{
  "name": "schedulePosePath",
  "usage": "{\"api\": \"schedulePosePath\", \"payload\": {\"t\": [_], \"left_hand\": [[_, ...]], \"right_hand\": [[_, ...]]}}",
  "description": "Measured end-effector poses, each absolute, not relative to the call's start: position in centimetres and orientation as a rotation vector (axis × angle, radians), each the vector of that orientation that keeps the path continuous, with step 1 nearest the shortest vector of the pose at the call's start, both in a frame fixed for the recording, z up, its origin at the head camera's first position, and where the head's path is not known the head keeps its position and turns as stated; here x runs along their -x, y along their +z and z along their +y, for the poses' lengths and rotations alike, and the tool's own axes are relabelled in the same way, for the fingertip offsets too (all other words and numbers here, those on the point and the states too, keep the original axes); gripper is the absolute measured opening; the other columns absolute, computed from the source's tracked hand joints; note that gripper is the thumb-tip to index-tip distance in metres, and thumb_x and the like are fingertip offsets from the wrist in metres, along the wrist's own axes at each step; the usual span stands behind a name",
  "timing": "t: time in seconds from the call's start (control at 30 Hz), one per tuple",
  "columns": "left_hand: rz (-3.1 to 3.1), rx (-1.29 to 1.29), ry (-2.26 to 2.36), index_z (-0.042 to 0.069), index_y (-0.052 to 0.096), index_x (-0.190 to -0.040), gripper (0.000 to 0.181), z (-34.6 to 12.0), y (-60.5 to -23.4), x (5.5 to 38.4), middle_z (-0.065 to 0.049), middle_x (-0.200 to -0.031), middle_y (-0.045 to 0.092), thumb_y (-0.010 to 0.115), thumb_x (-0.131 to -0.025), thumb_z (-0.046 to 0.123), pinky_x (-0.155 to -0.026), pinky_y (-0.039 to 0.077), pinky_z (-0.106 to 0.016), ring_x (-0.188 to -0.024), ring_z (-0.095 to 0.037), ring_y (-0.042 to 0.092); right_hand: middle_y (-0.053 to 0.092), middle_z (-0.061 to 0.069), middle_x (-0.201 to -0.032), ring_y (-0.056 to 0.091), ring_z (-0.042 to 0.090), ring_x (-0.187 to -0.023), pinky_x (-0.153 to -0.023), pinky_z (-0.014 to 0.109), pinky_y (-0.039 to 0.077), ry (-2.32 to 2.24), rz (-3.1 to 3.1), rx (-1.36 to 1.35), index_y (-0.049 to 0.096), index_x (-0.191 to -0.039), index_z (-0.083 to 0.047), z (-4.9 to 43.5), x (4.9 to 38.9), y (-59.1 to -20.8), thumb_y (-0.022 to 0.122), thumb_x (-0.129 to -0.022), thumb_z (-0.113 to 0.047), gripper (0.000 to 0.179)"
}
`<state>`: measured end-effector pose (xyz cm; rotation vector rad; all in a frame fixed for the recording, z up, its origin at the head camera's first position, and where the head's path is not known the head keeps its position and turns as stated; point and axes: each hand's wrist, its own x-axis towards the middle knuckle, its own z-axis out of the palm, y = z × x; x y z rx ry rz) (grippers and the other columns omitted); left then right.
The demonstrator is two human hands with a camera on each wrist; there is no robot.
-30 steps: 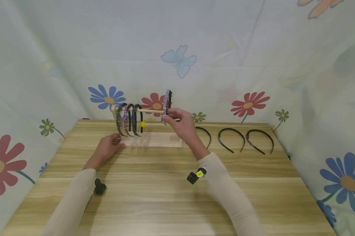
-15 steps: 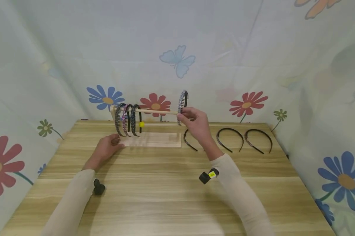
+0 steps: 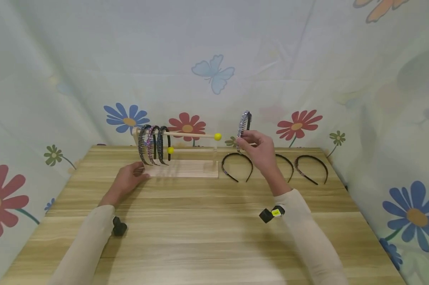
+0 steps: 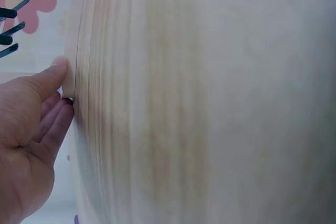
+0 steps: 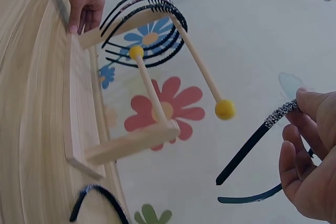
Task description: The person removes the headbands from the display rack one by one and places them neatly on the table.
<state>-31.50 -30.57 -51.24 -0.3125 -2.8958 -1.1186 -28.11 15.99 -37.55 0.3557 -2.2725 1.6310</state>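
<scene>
A pale wooden headband stand (image 3: 193, 169) sits at the back left of the table. Its upper rod ends in a yellow ball (image 3: 217, 136); the lower rod's yellow ball (image 5: 136, 52) points the opposite way. Three sparkly black-toothed headbands (image 3: 151, 144) hang around the upper rod near its left post. My left hand (image 3: 128, 177) pinches the left end of the base, thumb (image 4: 59, 69) on its edge. To the right of the rod tip, my right hand (image 3: 260, 150) holds a silver-studded headband (image 3: 242, 126) upright between thumb and fingers, above the table and apart from the stand.
Three dark headbands lie along the back right: one beside the base (image 3: 224, 168), one partly hidden behind my right hand (image 3: 290, 166), and one farthest right (image 3: 299, 169). A flower-printed cloth (image 3: 157, 79) rises behind the wood-grain table (image 3: 200, 237).
My right hand has moved right with the silver headband, from around the upper rod to past its end, uncovering the yellow ball. The left hand has stayed on the base.
</scene>
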Motion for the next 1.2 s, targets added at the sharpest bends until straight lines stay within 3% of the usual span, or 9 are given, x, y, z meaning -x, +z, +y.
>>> {"api": "schedulePosePath", "payload": {"t": [0.17, 0.4, 0.7, 0.9, 1.2], "left_hand": [[-2.905, 0.317, -1.116, -0.011, 0.046, -0.145, 0.063, -30.7, -51.3, 31.6, -0.033, -0.140, 0.056, 0.072, -0.098, 0.022, -0.104, 0.053, -0.057, -0.122, -0.047, 0.062], [-2.901, 0.336, -1.099, -0.012, 0.045, -0.145, 0.064, -30.9, -51.2, 31.6, -0.033, -0.140, 0.056, 0.072, -0.098, 0.021, -0.103, 0.053, -0.057, -0.121, -0.048, 0.062], [-2.908, 0.323, -1.106, -0.011, 0.046, -0.145, 0.064, -30.9, -51.2, 31.6, -0.033, -0.140, 0.056, 0.072, -0.098, 0.023, -0.104, 0.053, -0.057, -0.121, -0.047, 0.062], [-2.915, 0.311, -1.104, -0.012, 0.045, -0.145, 0.065, -30.9, -51.1, 31.5, -0.033, -0.139, 0.056, 0.072, -0.098, 0.022, -0.104, 0.052, -0.058, -0.121, -0.047, 0.062], [-2.918, 0.322, -1.087, -0.011, 0.046, -0.145, 0.065, -30.8, -51.0, 31.5, -0.032, -0.139, 0.057, 0.072, -0.098, 0.024, -0.104, 0.052, -0.057, -0.122, -0.047, 0.062]], "right_hand": [[0.075, 0.017, -0.108, 0.068, 0.006, -0.088, -0.075, 0.016, 0.057, 1.584, -2.276, -0.318, 0.072, -0.119, -0.004, 18.3, 27.7, -37.8, 0.075, -0.096, -0.029, 0.034], [0.075, 0.016, -0.112, 0.070, 0.018, -0.096, -0.074, 0.014, 0.055, 1.485, -2.356, -0.193, 0.071, -0.123, -0.005, 21.2, 26.8, -38.3, 0.073, -0.096, -0.037, 0.042], [0.075, 0.015, -0.105, 0.065, -0.001, -0.085, -0.066, 0.013, 0.054, 1.394, -2.305, -0.183, 0.074, -0.116, -0.005, 23.9, 26.3, -40.1, 0.073, -0.096, -0.036, 0.037], [0.075, 0.014, -0.106, 0.064, -0.001, -0.086, -0.070, 0.011, 0.053, 1.349, -2.348, -0.148, 0.074, -0.118, -0.005, 25.2, 25.7, -40.9, 0.073, -0.095, -0.038, 0.040], [0.076, 0.006, -0.097, 0.064, -0.001, -0.079, -0.060, 0.013, 0.051, 1.281, -2.361, -0.056, 0.075, -0.114, -0.005, 27.8, 25.0, -41.5, 0.075, -0.094, -0.040, 0.040]]}}
